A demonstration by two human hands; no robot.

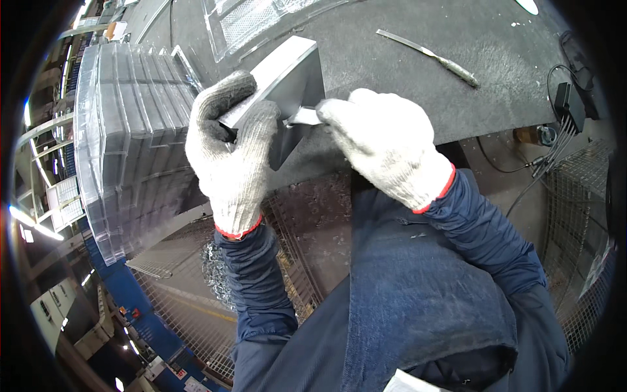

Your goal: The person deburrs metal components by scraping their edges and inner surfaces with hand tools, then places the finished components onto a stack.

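Observation:
My left hand (230,147), in a white knitted glove with grey fingers and a red cuff, is closed round one side of a silvery box-shaped metal part (287,78). The part is tilted over the bench's near edge, and its lower corner hangs past my fingers. My right hand (385,137), gloved the same way, pinches a small flat pale piece (304,117) between thumb and fingers. That piece rests against or just in front of the metal part's near face; I cannot tell whether it is joined to it.
A file-like tool (428,53) lies on the dark grey bench (366,62). Stacked clear plastic trays (130,130) stand at the left, another tray (261,26) at the back. Cables and a black box (569,106) are at the right. Wire mesh baskets (189,287) are below.

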